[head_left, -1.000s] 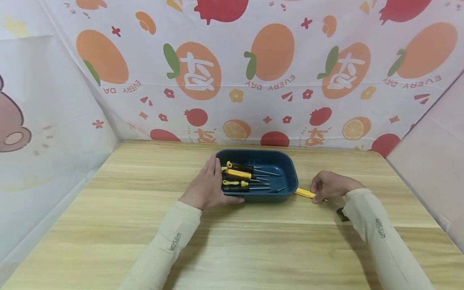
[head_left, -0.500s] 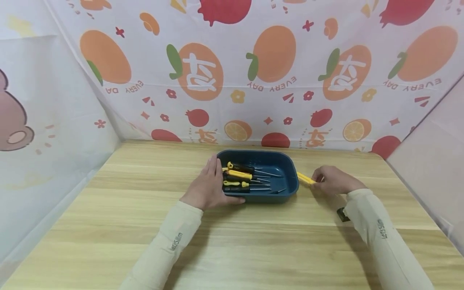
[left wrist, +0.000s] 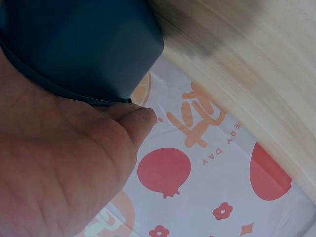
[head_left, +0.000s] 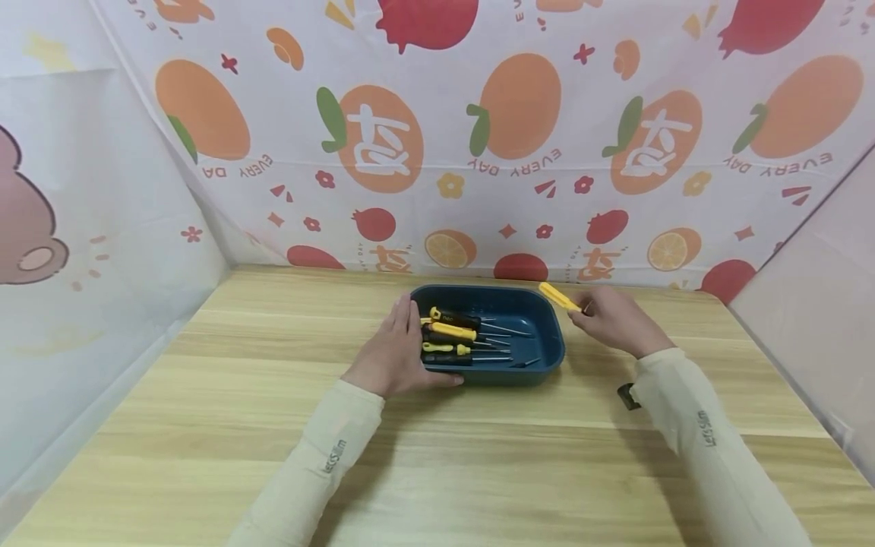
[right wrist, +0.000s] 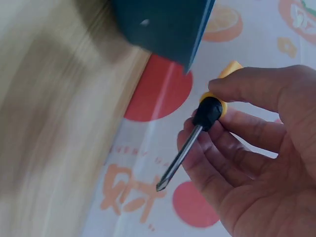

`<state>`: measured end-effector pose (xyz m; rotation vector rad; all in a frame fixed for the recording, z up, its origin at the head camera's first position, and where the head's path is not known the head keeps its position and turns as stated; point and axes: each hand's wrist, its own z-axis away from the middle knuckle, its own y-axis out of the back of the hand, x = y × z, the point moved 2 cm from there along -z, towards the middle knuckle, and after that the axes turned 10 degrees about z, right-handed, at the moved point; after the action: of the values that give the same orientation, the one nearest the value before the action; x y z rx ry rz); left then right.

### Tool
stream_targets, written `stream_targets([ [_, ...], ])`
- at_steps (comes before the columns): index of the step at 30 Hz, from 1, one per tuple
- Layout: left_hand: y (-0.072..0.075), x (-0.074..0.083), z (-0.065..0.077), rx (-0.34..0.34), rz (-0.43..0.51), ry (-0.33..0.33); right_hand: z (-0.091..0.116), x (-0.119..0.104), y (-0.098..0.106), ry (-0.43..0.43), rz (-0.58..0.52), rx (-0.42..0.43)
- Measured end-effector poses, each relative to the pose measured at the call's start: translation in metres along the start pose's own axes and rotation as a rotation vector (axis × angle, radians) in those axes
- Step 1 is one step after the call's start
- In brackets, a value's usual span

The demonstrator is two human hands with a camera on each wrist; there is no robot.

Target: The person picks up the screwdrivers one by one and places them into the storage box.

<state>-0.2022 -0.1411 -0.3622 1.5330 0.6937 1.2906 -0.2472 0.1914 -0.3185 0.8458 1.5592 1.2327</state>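
In the head view a dark blue plastic bin stands near the back of the table. Its left part holds several screwdrivers with yellow and black handles, their shafts toward the right. My left hand rests against the bin's left end, fingers fairly straight, thumb along the front wall. At the right end, my right hand pinches a yellow-handled screwdriver between thumb and fingers, raised above the rim. The right wrist view shows its black collar and bare metal shaft with a cross-shaped tip.
The wooden table extends in front of the bin and to both sides. A fruit-printed cloth hangs behind its back edge. A small black object is at the right sleeve's cuff. A small dark pointed piece lies inside the bin's right part.
The right hand has lifted the yellow-handled screwdriver from beside the bin's right end, up and back to above the rim. The left hand and bin have stayed in place.
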Motion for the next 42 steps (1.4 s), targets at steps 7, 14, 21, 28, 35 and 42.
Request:
stream_targets([
  [7,0.0,0.0,0.001,-0.002,0.01,0.006,-0.013,-0.036,-0.002,0.061,0.001,0.058],
  [14,-0.001,-0.001,0.001,0.0,0.031,0.013,-0.022,-0.071,-0.017,0.162,0.005,0.06],
  [21,-0.001,-0.003,0.001,-0.011,0.017,0.021,-0.028,-0.096,-0.04,0.297,0.009,0.034],
  [28,-0.002,-0.002,0.002,-0.011,0.003,0.003,-0.028,-0.11,-0.057,0.328,-0.011,-0.034],
  [35,-0.001,-0.001,0.002,0.002,-0.019,-0.008,-0.032,-0.112,-0.067,0.352,0.004,-0.079],
  [42,0.0,0.0,0.002,0.008,-0.016,-0.015,-0.035,-0.113,-0.072,0.338,-0.024,-0.139],
])
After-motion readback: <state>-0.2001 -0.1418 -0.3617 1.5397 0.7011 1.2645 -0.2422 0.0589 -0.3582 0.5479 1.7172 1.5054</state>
